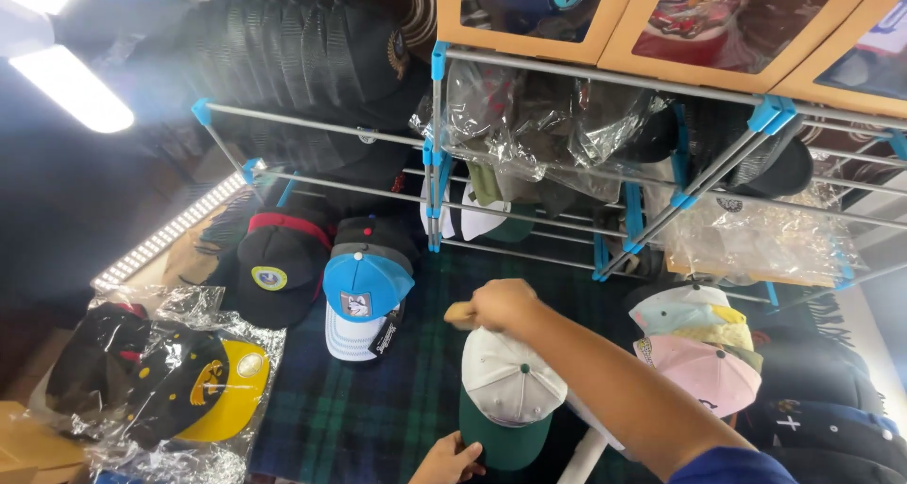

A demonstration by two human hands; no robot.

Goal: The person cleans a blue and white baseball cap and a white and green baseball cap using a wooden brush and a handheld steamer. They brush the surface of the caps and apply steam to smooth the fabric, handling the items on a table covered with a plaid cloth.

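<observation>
A cap with a white crown (510, 375) and a green brim (505, 437) lies on a dark plaid cloth (378, 408). My right hand (498, 306) reaches in from the lower right in a blue sleeve. It is closed on the back edge of the cap, where a tan strap end sticks out. At the bottom edge of the view, my left hand (449, 460) pinches the green brim from below. Only its fingers and knuckles show.
A blue and white mesh cap (364, 300) and a black cap with red trim (279, 267) lie to the left. A black and yellow cap in plastic wrap (213, 390) sits lower left. Pink (704, 371) and pale blue (685, 309) caps lie right. A metal rack with blue joints (436, 153) stands behind.
</observation>
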